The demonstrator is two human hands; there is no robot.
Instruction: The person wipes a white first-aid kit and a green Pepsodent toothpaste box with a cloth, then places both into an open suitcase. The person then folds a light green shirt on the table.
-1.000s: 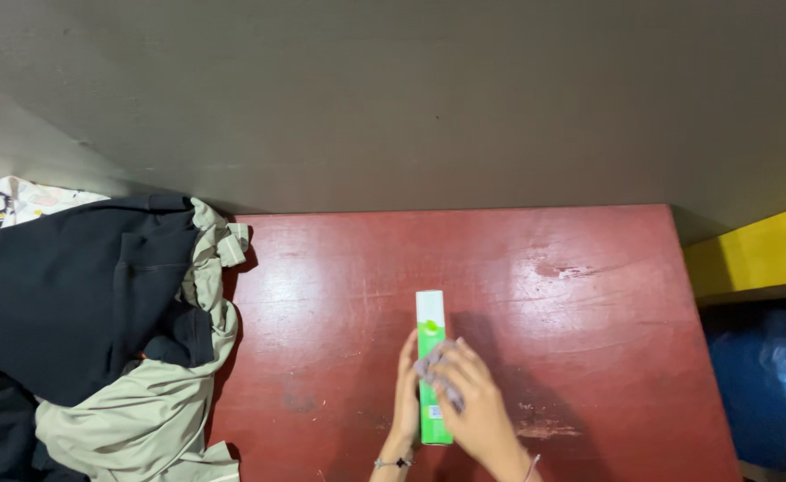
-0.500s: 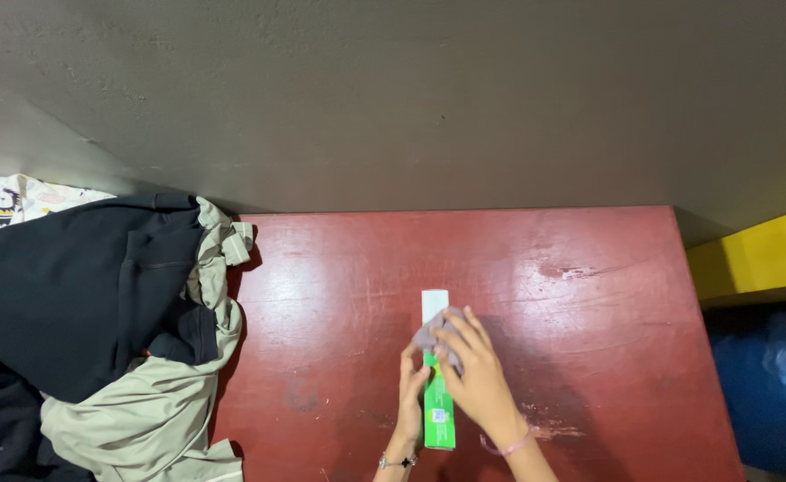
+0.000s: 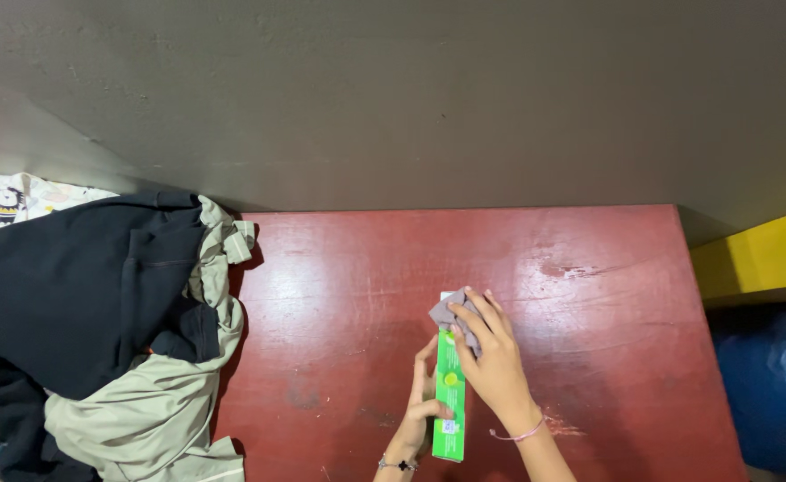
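Observation:
A long green and white carton lies lengthwise on the red table. My left hand grips the carton's near left side, thumb on its top face. My right hand presses a small grey cloth onto the carton's far end, fingers spread flat over it. The far white tip of the carton is mostly hidden under the cloth and my fingers.
A heap of clothes lies off the table's left edge: a black garment, a beige one and a white printed one. A grey wall stands behind the table. A yellow surface and blue plastic are at the right.
My right hand has slid the grey cloth along the carton from its middle to its far end. My left hand has kept its hold on the near part of the carton.

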